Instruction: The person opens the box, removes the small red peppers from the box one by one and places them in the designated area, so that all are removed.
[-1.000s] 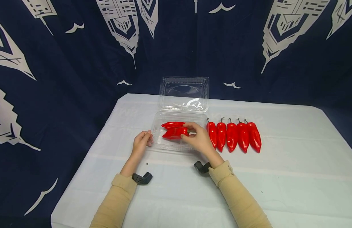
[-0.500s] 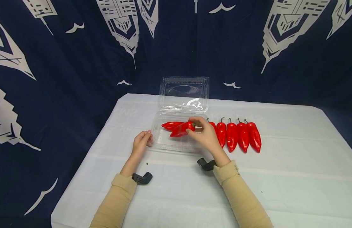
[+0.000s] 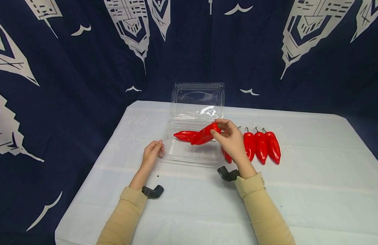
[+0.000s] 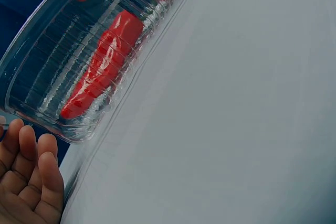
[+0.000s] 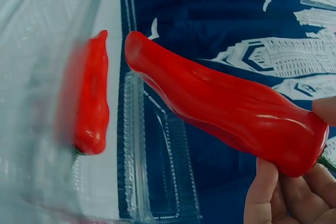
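Observation:
My right hand [image 3: 233, 141] pinches a red pepper [image 3: 204, 134] near its green stem end, thumb on one side and fingers on the other. It is raised and tilted over the right part of a clear plastic container [image 3: 192, 154], tip pointing left. Another red pepper [image 3: 182, 135] lies inside the container, partly hidden behind the held one in the head view; the left wrist view shows this pepper [image 4: 102, 66] through the wall. My left hand [image 3: 151, 153] holds the container's left edge, with curled fingers [image 4: 47, 150] at its corner.
The container's clear lid [image 3: 197, 102] stands raised at the back. Right of the container several red peppers [image 3: 261, 148] lie side by side, stems away from me, the leftmost partly hidden by my right hand. A white cloth [image 3: 314, 177] covers the table; dark printed fabric [image 3: 207, 51] hangs behind.
My right hand has lifted the pepper from low in the container and carried it right and upward, its stem end rising. The left hand has stayed at the container's edge.

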Tool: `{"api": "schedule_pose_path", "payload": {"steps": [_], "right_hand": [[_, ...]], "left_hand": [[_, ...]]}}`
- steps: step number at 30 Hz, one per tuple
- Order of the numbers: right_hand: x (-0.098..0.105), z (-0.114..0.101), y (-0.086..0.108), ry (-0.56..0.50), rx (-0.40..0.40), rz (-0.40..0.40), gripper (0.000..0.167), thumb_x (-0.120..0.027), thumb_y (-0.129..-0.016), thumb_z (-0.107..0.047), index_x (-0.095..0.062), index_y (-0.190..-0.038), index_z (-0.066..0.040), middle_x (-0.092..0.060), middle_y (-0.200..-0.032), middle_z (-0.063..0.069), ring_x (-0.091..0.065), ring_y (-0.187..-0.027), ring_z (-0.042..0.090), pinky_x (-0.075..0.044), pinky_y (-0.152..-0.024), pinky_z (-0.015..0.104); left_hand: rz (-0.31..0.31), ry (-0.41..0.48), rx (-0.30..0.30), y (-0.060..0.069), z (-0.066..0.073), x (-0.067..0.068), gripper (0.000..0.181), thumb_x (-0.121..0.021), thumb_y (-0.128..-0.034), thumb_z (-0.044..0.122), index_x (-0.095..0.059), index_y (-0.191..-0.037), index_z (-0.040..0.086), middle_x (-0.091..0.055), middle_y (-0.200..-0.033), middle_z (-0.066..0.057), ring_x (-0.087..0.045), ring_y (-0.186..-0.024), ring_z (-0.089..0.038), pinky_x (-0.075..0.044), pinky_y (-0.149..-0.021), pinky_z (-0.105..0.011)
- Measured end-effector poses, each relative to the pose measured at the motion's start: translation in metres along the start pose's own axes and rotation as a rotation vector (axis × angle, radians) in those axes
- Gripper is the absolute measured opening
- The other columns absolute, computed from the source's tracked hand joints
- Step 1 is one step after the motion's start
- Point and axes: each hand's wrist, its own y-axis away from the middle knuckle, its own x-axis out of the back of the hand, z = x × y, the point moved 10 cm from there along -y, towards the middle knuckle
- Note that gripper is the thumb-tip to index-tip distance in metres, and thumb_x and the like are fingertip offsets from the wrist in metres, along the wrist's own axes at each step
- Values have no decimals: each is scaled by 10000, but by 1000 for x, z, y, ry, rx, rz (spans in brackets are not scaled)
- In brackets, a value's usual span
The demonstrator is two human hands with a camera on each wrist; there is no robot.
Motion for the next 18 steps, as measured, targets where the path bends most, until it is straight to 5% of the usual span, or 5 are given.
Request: {"api": "schedule_pose_path", "payload": {"steps": [18], "right_hand": [[42, -5, -1, 3, -14, 134, 408, -684, -867, -274, -596, -1203, -60, -626, -1169, 76, -581, -1052, 186, -488, -879, 278]], "left_hand": [[0, -3, -3, 0, -1, 0, 300, -500, -979, 204, -558, -828, -48, -520, -695, -34, -487, -604, -105, -444, -547, -192]]}}
